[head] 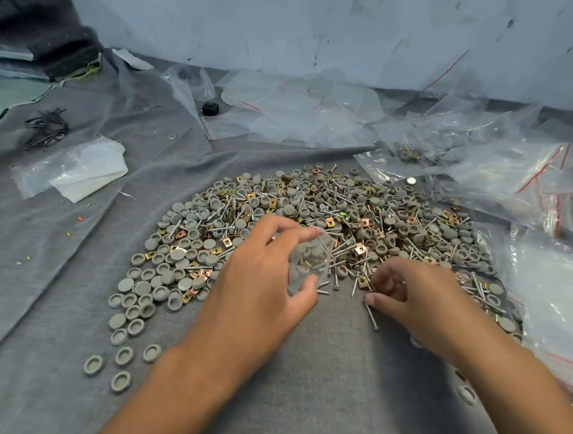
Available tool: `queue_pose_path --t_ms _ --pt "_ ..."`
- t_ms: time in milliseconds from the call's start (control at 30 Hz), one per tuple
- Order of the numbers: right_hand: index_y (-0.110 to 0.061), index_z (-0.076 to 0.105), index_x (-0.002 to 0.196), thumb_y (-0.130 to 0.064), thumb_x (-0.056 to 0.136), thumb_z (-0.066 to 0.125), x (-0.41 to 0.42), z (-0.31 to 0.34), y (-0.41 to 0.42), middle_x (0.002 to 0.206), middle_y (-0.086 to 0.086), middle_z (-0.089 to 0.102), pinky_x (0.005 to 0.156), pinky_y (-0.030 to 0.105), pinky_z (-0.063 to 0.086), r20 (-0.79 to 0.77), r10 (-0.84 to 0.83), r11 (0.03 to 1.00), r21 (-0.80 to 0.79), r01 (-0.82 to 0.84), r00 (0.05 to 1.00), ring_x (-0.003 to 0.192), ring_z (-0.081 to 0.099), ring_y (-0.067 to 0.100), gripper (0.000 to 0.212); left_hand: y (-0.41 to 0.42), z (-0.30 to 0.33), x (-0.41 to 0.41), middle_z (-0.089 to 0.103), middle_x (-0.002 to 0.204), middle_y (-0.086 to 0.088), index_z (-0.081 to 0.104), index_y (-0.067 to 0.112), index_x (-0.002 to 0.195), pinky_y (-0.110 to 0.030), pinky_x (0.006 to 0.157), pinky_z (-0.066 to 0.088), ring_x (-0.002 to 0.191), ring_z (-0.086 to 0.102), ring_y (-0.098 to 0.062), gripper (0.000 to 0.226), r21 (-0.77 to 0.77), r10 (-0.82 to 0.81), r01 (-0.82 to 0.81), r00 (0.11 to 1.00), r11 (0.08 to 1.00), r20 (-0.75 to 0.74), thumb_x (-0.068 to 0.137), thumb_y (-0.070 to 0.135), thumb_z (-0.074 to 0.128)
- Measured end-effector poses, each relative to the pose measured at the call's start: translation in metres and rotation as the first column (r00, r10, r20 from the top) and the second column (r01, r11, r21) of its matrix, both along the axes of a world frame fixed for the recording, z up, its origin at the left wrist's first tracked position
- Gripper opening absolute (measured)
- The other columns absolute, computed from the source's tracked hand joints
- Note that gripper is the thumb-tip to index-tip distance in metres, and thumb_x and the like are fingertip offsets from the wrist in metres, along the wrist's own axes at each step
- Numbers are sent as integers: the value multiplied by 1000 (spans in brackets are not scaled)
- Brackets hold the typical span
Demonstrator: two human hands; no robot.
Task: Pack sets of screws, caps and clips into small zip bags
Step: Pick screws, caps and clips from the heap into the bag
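Head view showed a grey felt cloth (57, 270) spread over the surface, reaching back to a pale blue scuffed wall (290, 26). A broad heap of grey round plastic caps, silver screws and brass-coloured square metal clips (328, 219) lay on the cloth in the middle, with loose caps trailing off towards its near left edge. A crumpled drift of clear plastic zip bags with red seal lines (516, 170) lay behind and to the right of the heap, touching its far right rim. A folded dark grey fabric bundle (38, 24) sat at the far left against the wall. A flat clear bag holding a white sheet (80, 170) lay left of the heap, well apart from it, and a small tangle of black wire pieces (47, 130) lay beyond that.

The left hand (261, 282) hovered over the near edge of the heap, its grip pinching a small clear zip bag (309, 262) between thumb and fingers; grey caps showed inside the bag. The right hand (414, 298) rested at the near right edge of the heap, its grip narrow, fingers curled and holding silver screws (371, 314), one of them jutting down past the thumb tip.
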State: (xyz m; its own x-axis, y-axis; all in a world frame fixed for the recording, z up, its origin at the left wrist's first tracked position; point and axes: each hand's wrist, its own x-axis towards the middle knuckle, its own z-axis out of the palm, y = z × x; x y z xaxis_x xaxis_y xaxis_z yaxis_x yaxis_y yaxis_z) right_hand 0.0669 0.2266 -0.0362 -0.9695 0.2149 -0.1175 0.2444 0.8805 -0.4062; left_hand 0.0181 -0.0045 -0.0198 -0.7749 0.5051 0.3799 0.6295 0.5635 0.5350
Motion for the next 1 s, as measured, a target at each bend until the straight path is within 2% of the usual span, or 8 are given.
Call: queue_pose_path --t_ms 67,233,433,567,667,733,867,1000 --pt "-36 62 88 -32 87 78 1 -3 -1 72 -15 67 56 10 42 2 15 999 -28 -15 1000 68 60 -5 16 0 0 0 46 117 23 57 30 138 -2 85 39 92 48 12 53 -1 0 0 1000 1000 0 87 32 70" --pt "-37 56 90 -26 90 74 6 -2 -3 77 -16 68 59 15 40 35 48 999 -23 -47 998 71 59 -5 21 -1 0 1 47 118 23 57 30 139 -3 86 41 91 49 11 53 7 0 0 1000 1000 4 87 34 68" --pt "-38 58 83 -16 91 69 4 -1 -9 80 -12 62 61 15 43 -50 45 999 -20 -46 998 74 57 0 25 -1 1 0 47 118 22 56 30 139 -6 84 42 89 50 9 54 7 3 -3 1000 1000 -1 87 32 71" --pt "-44 56 99 -32 90 73 0 -2 -10 94 -17 54 61 12 39 -30 64 998 -6 -65 997 76 56 -1 23 -1 0 0 47 118 22 56 31 139 -10 84 45 88 50 7 54 4 5 -5 1000 1000 1 87 33 71" --pt "-41 58 115 -41 89 72 0 -4 -8 98 -19 49 72 18 44 -7 74 997 32 -74 997 82 53 -1 30 -1 0 0 47 117 23 56 30 139 -9 84 44 87 50 9 54 8 5 -5 1000 1000 -6 87 34 69" --pt "-38 60 109 -43 88 73 1 -3 -8 99 -18 49 79 23 48 -2 72 996 53 -72 997 85 52 -1 25 -1 0 -1 47 117 22 56 30 139 -9 84 44 87 49 9 54 11 5 -5 1000 1000 -7 87 34 68" --pt "-38 54 91 -44 86 74 5 0 -15 95 -18 50 75 24 49 1 87 994 73 -87 996 82 51 0 21 -1 0 -1 46 117 23 56 30 139 -10 84 44 88 50 8 54 8 7 -7 1000 1000 -9 87 35 68" --pt "-36 57 91 -35 90 66 8 -2 -28 92 -17 48 79 31 53 -49 97 983 162 -88 994 82 54 7 9 -2 -1 -1 46 117 22 57 29 139 -8 83 42 87 48 9 53 3 11 -11 1000 1000 -12 87 33 70"
